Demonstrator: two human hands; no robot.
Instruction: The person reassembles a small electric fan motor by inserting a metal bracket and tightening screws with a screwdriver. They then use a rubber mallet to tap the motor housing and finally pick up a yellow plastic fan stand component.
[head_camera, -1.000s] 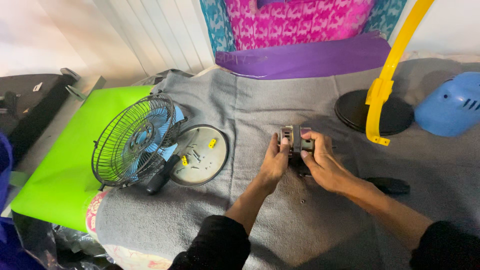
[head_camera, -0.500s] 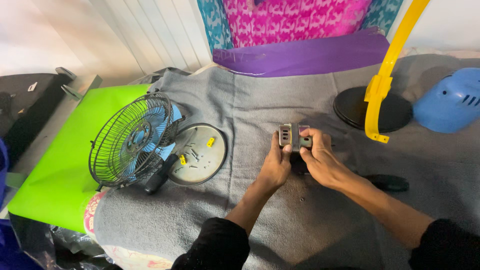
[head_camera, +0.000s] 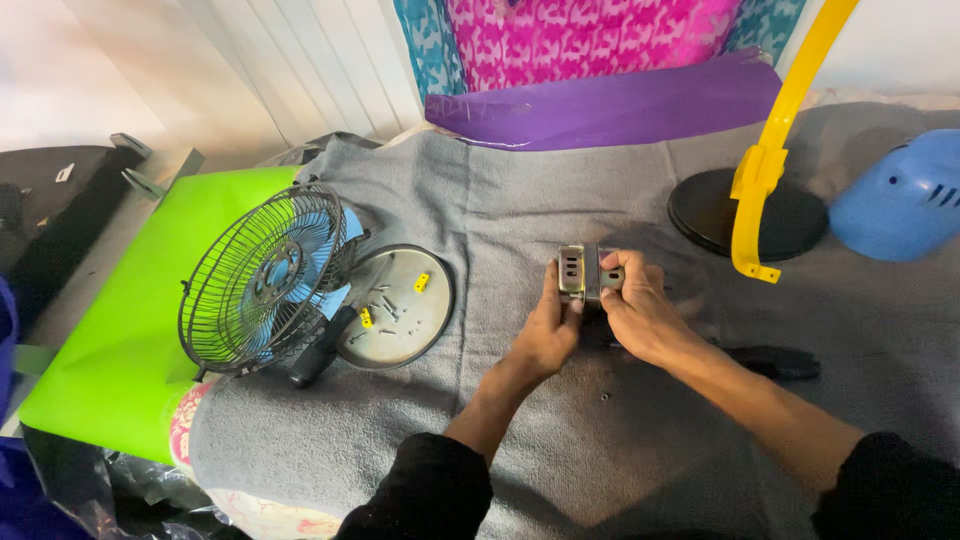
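Note:
Both of my hands hold a small metal motor block (head_camera: 582, 272) above the grey blanket (head_camera: 520, 200). My left hand (head_camera: 548, 330) grips its left side with the thumb on the slotted face. My right hand (head_camera: 640, 310) wraps its right side with the fingers over the top. Left of my hands lies a round metal plate (head_camera: 398, 306) with several small screws and two yellow clips on it. A small fan (head_camera: 265, 280) with a black wire cage and blue blades lies tilted against that plate.
A black round stand base with a yellow curved arm (head_camera: 762, 170) stands at the back right, beside a blue plastic housing (head_camera: 900, 195). A bright green sheet (head_camera: 110, 330) lies at the left, a purple sheet (head_camera: 610, 100) at the back. A black tool handle (head_camera: 775, 362) lies by my right forearm.
My hands and the motor block stay in nearly the same spot; my fingers have shifted slightly on it. The view has drifted a little.

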